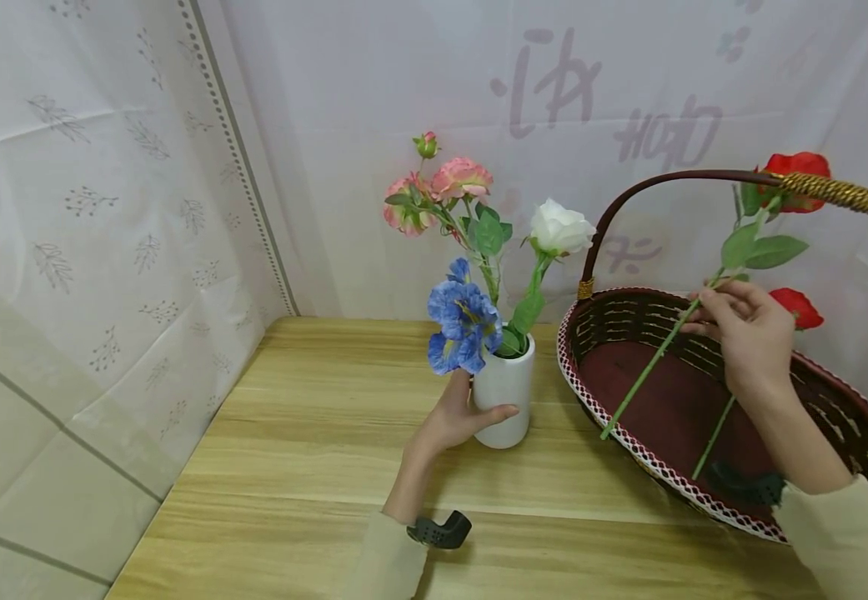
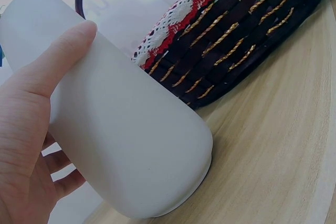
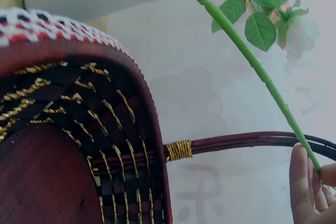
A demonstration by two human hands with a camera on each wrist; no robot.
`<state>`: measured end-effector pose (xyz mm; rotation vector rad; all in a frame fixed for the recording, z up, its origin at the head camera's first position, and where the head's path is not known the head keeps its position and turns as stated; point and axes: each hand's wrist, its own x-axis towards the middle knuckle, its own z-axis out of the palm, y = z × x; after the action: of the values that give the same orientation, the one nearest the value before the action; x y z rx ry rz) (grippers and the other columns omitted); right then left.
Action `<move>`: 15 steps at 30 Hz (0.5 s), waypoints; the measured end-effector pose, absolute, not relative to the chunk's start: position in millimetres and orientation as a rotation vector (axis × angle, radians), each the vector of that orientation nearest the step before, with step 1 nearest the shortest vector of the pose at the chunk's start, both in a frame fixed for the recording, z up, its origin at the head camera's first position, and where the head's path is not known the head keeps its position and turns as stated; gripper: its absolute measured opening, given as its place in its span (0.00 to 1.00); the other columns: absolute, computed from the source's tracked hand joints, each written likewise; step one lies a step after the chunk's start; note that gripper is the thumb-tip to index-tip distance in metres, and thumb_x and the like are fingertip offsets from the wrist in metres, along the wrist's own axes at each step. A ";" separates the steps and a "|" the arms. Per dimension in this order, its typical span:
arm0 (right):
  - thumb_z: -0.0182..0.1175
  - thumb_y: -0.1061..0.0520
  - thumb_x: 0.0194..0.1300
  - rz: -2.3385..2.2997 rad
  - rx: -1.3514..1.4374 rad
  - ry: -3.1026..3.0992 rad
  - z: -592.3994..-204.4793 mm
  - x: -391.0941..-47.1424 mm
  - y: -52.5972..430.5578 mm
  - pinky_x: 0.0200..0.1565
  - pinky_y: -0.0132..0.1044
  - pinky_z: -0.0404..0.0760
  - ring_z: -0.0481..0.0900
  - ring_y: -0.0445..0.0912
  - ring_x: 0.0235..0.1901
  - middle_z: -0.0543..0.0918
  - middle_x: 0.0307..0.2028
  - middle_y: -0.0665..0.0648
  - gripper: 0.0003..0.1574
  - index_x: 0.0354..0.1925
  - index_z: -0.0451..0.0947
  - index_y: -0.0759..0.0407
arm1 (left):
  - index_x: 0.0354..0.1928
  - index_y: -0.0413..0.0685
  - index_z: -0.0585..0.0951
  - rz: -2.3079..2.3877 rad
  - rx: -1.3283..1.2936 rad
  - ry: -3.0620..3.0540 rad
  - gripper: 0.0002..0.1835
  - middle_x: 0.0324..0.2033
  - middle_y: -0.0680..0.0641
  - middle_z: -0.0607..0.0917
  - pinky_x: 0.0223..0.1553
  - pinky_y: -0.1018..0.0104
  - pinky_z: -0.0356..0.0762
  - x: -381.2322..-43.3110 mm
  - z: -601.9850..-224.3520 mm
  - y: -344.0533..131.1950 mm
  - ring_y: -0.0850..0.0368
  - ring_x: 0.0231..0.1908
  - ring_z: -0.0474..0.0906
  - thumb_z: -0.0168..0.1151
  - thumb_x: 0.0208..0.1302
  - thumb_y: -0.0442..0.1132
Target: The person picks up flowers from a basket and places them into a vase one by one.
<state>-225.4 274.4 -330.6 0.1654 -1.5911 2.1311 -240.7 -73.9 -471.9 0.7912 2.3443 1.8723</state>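
A white vase [image 1: 504, 408] stands upright on the wooden table with a blue flower [image 1: 464, 321], pink flowers [image 1: 461, 178] and a white rose [image 1: 559, 227] in it. My left hand [image 1: 458, 417] holds it from the left, the thumb across its front and the fingers behind. Over the basket [image 1: 614, 300], my right hand [image 1: 752, 333] pinches the green stem of a red rose [image 1: 801, 179]; the stem slants down left to the basket's near rim. A second red flower [image 1: 797, 307] lies in the basket, partly hidden behind that hand.
The basket's arched handle [image 1: 674, 176], wrapped in gold cord, rises over its right side, in front of the held rose. Patterned curtains [image 1: 373, 100] hang behind and to the left of the table [image 1: 298, 442]. A dark band [image 1: 441, 530] sits on the left wrist.
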 end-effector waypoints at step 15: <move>0.63 0.66 0.69 2.138 0.240 -1.647 -343.1 -210.4 248.4 0.30 0.35 0.86 0.83 0.46 0.27 0.87 0.34 0.58 0.09 0.46 0.77 0.69 | 0.77 0.76 0.50 1.884 0.841 2.351 0.55 0.70 0.61 0.66 0.66 0.52 0.66 -242.5 -471.0 -73.2 0.60 0.67 0.66 0.77 0.58 0.44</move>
<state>-210.4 248.4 -343.1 0.2399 -1.6471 2.1380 -242.5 -73.2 -471.0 0.8407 2.3513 1.8839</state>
